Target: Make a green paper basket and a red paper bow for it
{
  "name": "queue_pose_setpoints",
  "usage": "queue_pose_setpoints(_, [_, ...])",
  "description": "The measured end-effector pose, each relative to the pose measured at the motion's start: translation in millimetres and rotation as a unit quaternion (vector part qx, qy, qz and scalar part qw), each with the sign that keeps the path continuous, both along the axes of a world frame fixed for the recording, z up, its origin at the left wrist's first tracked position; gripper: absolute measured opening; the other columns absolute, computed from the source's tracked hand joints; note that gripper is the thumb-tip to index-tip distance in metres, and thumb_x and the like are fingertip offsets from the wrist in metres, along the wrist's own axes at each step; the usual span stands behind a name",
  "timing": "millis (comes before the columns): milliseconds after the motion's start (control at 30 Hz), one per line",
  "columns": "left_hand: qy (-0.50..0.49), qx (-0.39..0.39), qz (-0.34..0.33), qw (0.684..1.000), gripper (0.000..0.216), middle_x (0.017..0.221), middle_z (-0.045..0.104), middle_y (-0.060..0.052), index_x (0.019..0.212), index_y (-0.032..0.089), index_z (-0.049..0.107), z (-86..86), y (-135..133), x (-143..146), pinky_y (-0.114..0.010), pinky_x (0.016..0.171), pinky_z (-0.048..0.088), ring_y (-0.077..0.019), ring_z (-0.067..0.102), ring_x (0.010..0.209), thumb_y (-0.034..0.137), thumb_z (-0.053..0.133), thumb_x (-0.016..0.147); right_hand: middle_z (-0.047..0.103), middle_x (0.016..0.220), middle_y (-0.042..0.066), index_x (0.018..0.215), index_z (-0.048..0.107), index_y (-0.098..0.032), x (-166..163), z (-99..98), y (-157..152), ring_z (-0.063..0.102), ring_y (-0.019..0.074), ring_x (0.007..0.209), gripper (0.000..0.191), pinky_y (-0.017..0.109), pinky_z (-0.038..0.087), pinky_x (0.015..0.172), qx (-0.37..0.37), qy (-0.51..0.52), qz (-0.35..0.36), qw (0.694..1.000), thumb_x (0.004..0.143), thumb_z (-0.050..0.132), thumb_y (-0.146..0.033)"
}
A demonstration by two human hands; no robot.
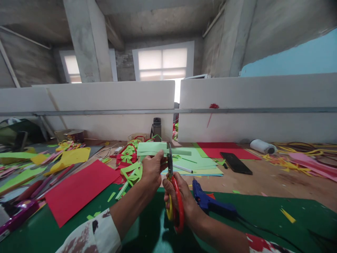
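Observation:
My left hand (pixel 152 168) is closed on a folded piece of light green paper (pixel 152 148), holding it up in front of me. My right hand (pixel 181 198) grips a pair of scissors with red and yellow handles (pixel 176 202). The scissor blades (pixel 170 160) point upward and meet the paper's lower edge, where a narrow green strip (pixel 181 152) juts out to the right. Both hands hover above a dark green sheet (pixel 263 218) on the table.
A blue glue gun (pixel 210 203) lies just right of my right hand. A red sheet (pixel 79 189) lies to the left, a stack of green sheets (pixel 200 163) and a black phone (pixel 235 162) beyond. Paper scraps and strips litter the table. White partitions (pixel 105 98) stand behind.

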State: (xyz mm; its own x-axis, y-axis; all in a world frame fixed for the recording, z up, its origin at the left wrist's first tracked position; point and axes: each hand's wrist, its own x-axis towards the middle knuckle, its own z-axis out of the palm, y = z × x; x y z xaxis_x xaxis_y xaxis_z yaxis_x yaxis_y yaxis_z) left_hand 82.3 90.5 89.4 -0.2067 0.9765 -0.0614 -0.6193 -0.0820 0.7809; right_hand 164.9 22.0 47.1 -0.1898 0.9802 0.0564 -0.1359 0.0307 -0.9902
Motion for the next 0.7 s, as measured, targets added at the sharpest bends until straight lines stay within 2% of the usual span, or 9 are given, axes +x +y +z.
queue_pose_setpoints(367, [-0.002, 0.002, -0.008, 1.0, 0.014, 0.052, 0.054, 0.004, 0.069, 0.014, 0.049, 0.0, 0, 0, -0.025, 0.051, 0.05, -0.0112, 0.057, 0.048, 0.011, 0.063, 0.073, 0.042, 0.06, -0.011, 0.091, 0.037, -0.027, -2, -8.9, 5, 0.046, 0.0067, 0.045, 0.036, 0.02, 0.037, 0.045, -0.01, 0.025, 0.003, 1.0, 0.079, 0.057, -0.054])
queue_pose_setpoints(533, [0.002, 0.004, -0.008, 1.0, 0.014, 0.051, 0.055, 0.003, 0.07, 0.014, 0.049, -2.0, 0, 1, -0.026, 0.053, 0.051, -0.0112, 0.057, 0.049, 0.012, 0.063, 0.073, 0.04, 0.056, -0.01, 0.087, 0.039, -0.026, -1, -0.2, -3, 0.043, 0.0081, 0.046, 0.038, 0.021, 0.038, 0.046, -0.003, 0.013, 0.005, 1.0, 0.076, 0.059, -0.056])
queue_pose_setpoints(700, [0.025, 0.009, -0.009, 1.0, 0.021, 0.053, 0.057, 0.003, 0.071, 0.015, 0.049, 1.8, 1, -5, -0.023, 0.052, 0.048, -0.0119, 0.059, 0.052, 0.017, 0.069, 0.067, 0.043, 0.061, -0.007, 0.081, 0.04, -0.024, -1, 10.3, -5, 0.046, 0.0096, 0.052, 0.039, 0.023, 0.04, 0.048, 0.055, -0.05, -0.055, 0.996, 0.077, 0.055, -0.06])
